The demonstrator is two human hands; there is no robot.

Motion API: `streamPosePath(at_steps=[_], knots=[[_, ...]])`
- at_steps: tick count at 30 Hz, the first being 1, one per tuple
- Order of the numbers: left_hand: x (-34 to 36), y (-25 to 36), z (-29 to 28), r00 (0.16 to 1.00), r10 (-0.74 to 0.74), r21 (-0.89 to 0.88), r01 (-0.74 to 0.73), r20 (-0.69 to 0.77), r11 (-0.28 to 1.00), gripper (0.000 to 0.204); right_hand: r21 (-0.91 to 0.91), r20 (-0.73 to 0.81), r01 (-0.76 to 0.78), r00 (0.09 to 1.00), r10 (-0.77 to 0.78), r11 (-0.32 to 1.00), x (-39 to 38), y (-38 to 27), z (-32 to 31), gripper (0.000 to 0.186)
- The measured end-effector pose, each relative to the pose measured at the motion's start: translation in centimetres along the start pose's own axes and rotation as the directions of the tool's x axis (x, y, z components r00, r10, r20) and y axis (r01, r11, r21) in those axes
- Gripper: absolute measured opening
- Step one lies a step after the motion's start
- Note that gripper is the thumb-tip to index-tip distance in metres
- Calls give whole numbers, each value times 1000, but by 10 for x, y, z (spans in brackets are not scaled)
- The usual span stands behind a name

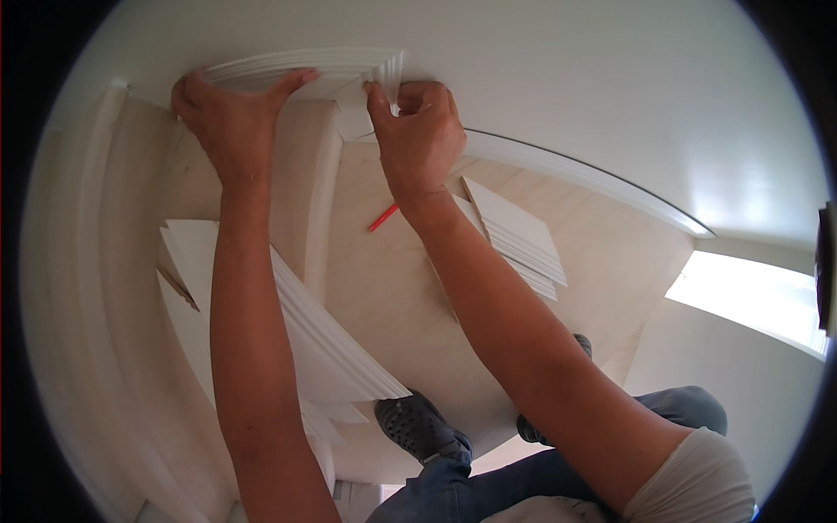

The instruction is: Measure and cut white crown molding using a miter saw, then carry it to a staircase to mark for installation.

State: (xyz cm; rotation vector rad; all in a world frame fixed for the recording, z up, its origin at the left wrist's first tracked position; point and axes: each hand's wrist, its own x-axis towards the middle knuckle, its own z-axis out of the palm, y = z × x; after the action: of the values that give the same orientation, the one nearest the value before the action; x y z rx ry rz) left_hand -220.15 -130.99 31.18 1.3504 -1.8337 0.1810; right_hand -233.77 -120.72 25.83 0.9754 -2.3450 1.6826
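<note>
A white moulding strip [296, 68] is pressed against the white wall [567, 78] by the left hand [231, 118], fingers spread flat, while its cut end is pinched in the right hand [418, 139] grip, above the wooden stairs [384, 288].

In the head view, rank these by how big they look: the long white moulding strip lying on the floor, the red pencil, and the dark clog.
1. White moulding strip, longest by far.
2. Dark clog.
3. Red pencil, smallest.
The clog lies nearer the camera than the pencil, so that gap may be exaggerated.
</note>
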Motion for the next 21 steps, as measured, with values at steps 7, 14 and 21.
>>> streamPosePath(at_steps=[7, 14, 21], knots=[[8, 0, -4, 967, -123, -104, 149, 224, 983, 139, 29, -1, -33, 999, 33, 999, -2, -2, 0, 38], [3, -3, 2, 976, -122, -30, 129, 179, 991, 146, 79, -61, 4, 998, 1, 997, -2, 4, 4, 38], [2, -6, 5, 978, -99, -23, 105, 183, 994, 148, 41, -17, -35, 999, 36, 999, -2, 1, 1, 38]])
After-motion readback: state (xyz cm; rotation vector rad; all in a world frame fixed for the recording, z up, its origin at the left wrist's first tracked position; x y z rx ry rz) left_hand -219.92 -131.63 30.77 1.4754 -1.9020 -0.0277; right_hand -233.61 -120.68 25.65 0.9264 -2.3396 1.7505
